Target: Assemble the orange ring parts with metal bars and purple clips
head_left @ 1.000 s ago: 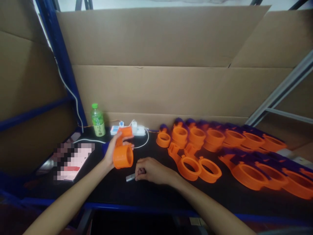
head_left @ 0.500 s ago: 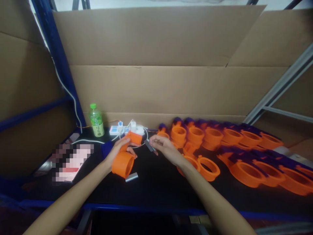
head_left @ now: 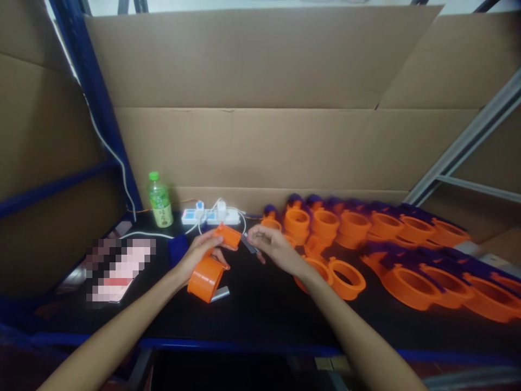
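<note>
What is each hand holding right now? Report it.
Left hand: closed around the orange part.
Right hand: closed, pinching a small grey piece.

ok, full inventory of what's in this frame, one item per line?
orange part: one, orange, in the left hand
grey piece: one, dark grey, pinched in the right hand beside the part's neck
metal piece: one, silver, on the table by the held part
orange rings: many, orange with purple bits, rows on the right; too blurred to count
bottle: one, green, back left
power strip: one, white, back centre, plugs in
flat item: one, blurred out, table left
table: one, black
cardboard: brown sheets, behind
left hand: one, grips the part
right hand: one, holds the grey piece
</note>
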Motion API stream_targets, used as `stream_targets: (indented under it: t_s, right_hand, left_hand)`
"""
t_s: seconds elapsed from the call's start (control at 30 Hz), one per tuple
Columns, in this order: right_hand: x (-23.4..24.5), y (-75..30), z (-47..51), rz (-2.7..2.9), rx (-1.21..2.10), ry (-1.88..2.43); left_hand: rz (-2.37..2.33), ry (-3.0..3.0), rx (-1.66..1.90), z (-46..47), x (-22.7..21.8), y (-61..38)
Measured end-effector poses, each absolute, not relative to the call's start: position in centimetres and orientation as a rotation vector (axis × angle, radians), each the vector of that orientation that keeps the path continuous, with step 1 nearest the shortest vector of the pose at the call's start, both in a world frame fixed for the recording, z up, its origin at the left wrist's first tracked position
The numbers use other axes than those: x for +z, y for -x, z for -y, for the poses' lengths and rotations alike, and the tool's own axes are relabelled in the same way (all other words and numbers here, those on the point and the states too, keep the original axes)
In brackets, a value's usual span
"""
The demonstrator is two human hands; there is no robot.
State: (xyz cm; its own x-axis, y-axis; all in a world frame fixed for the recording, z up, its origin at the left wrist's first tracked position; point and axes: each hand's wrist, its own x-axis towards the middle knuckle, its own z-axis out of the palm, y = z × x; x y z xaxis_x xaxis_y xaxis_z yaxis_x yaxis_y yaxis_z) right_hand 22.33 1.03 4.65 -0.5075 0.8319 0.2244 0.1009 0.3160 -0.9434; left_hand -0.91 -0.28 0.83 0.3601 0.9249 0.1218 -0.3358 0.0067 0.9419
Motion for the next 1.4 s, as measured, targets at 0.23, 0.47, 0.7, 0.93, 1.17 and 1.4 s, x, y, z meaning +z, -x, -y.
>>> stream_targets:
  t_s: [0.23,0.47,0.7,0.93,1.17,1.4]
  right_hand:
    - [4.8,-22.6,-1.1,1.943,1.055,0.879]
    - [5.5,-22.9,-0.7,2.043,0.934,0.942]
    - [5.6,-22.8,-0.7,2.030,0.977,0.947]
    - [5.1,-22.7,-1.1,2.055,0.865,0.997]
    - [4.8,-22.5,-1.1,2.095,0.722,1.031]
    - [4.5,-22.4,-1.2,2.108,0.766,1.017]
  left_hand:
    - [-0.710,-1.226,1.125,1.0,1.0,0.6]
    - [-0.756,-1.308,1.116,1.2,1.2,0.7]
    - [-0.777,-1.327,1.123,1.1,1.3,0.7]
    - [-0.787,-1.362,1.151,1.6,1.2,0.0]
    - [-0.828,-1.345,1.189,2.2,1.4,-0.7]
    - [-0.790,-1.374,1.111,2.8,1.6,-1.1]
